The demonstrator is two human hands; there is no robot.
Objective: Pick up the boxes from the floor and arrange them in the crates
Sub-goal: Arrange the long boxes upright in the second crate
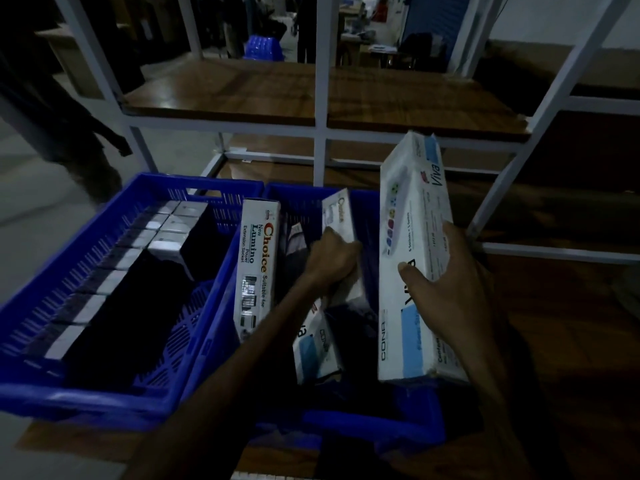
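- left hand (332,259) grips white box (341,220), centre frame, inside right crate (408,429)
- right hand (446,289) holds Viva box (414,258) upright, right of centre
- left crate (104,400): small boxes (162,233) in rows

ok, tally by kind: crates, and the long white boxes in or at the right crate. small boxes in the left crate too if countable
Blue crates: 2, left crate and right crate
Long white boxes: 4, Choice box, box gripped by the left hand, Viva box held by the right hand, box lying low in the crate
Small silver-topped boxes: too dark to count
Total counted: 6
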